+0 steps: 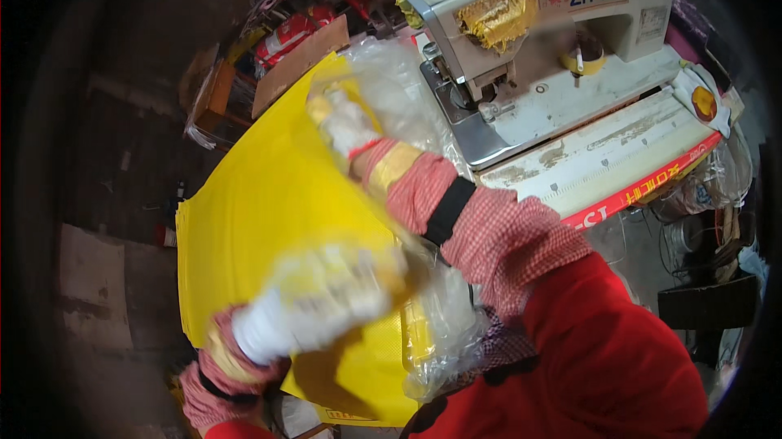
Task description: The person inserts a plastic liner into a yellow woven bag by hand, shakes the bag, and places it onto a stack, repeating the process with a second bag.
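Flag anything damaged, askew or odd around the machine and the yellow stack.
Two things stand out. The sewing machine has crumpled gold tape stuck on its head, a makeshift patch. Its table edge is chipped and worn. The yellow sheets lie stacked fairly square; both gloved hands are motion-blurred, so their grip is unclear.

left hand [326, 296]: gloved, blurred, fingers curled loosely, pointing right
right hand [346, 121]: gloved, blurred, reaching up and left, fingers bent
forearms: checked red sleeves behind both sets of fingers; black band on the right one
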{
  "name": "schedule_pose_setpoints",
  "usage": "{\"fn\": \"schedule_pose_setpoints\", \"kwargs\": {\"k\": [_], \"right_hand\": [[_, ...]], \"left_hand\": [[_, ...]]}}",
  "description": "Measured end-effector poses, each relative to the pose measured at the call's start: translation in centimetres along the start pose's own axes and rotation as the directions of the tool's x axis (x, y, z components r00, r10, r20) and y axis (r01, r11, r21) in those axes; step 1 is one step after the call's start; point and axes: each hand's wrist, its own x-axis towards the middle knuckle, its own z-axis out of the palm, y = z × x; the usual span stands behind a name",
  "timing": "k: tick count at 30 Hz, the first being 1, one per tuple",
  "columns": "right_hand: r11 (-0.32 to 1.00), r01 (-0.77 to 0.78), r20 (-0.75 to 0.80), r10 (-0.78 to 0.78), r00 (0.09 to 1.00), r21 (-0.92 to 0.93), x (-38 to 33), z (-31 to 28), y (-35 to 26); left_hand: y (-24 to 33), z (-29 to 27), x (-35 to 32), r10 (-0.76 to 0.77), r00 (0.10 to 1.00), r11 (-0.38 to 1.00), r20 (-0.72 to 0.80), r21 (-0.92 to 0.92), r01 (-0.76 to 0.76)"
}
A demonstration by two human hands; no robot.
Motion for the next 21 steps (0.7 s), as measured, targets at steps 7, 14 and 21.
{"fn": "schedule_pose_setpoints", "kwargs": {"k": [7, 14, 21], "right_hand": [[0.97, 0.128, 0.465, -0.017, 0.885, -0.208, -7.9, -2.4, -4.0], [0.706, 0.441, 0.716, 0.136, 0.684, -0.555, -11.5, -3.2, -4.1], [0.846, 0.265, 0.6, 0.077, 0.797, -0.462, -11.2, -3.5, -3.5]], "left_hand": [[0.1, -7.6, 14.1, 0.496, 0.851, -0.085, -0.174, 0.965, 0.247], [-4.6, -6.4, 14.4, -0.065, 0.992, 0.462, 0.111, 0.884, -0.069], [-7.7, -12.0, 18.4, 0.54, 0.743, -0.288, -0.395, 0.743, 0.604]]}}
